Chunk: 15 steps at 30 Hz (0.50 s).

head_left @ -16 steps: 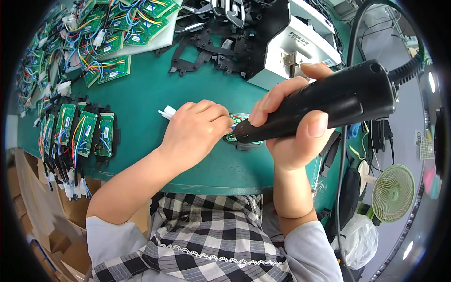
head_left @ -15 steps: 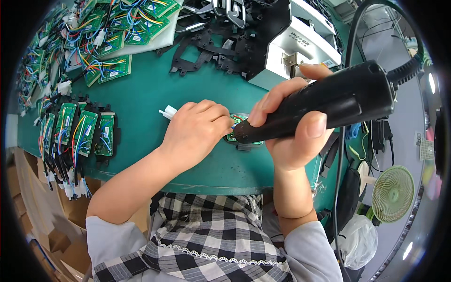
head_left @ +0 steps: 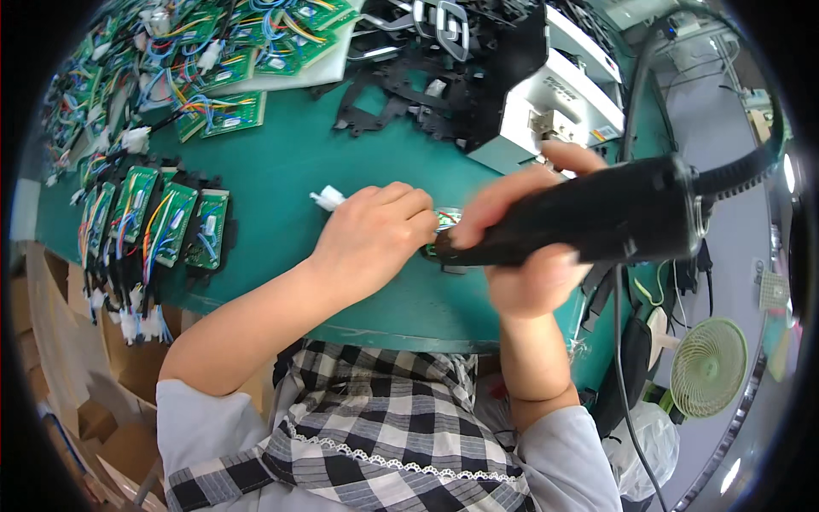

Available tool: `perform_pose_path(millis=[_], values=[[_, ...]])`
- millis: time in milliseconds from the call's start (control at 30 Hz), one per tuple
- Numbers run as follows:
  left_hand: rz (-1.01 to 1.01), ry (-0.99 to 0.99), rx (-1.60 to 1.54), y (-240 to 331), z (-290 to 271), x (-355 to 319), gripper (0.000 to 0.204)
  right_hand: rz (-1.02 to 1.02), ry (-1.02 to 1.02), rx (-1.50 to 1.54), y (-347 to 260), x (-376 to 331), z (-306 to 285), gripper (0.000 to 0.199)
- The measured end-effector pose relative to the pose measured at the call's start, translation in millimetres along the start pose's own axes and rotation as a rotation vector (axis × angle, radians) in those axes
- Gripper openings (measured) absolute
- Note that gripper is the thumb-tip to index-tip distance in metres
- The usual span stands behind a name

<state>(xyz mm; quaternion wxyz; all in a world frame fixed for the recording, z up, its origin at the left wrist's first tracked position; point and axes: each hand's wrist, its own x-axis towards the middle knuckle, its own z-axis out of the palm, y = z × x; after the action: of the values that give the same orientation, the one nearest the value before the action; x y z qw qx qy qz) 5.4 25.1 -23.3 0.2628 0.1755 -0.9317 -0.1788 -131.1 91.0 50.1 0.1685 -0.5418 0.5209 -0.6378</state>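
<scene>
Fingers (head_left: 500,201) of the right hand (head_left: 531,283) curl snugly around a black tool (head_left: 610,213).

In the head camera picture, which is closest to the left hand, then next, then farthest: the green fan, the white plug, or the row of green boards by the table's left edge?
1. White plug: just left of the left hand.
2. Row of green boards: farther left.
3. Green fan: far right.

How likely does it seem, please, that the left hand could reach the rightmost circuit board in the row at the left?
Probably yes: mostly open green tabletop lies between the left hand and the rightmost circuit board, with just a white connector poking out beside the hand.
</scene>
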Motion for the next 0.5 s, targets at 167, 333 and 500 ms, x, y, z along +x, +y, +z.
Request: perform_pose_path(millis=[167,333,500], values=[[0.034,0.081,0.077,25,-12,1,0.051,0.11,0.309,0.596,0,17,-64,0.057],[-0.061,-0.151,0.029,24,-16,-7,0.059,0.158,0.251,0.716,13,20,-85,0.053],[-0.527,0.285,0.341,2,-138,-62,0.049,0.197,0.487,0.468,23,16,-109,0.048]])
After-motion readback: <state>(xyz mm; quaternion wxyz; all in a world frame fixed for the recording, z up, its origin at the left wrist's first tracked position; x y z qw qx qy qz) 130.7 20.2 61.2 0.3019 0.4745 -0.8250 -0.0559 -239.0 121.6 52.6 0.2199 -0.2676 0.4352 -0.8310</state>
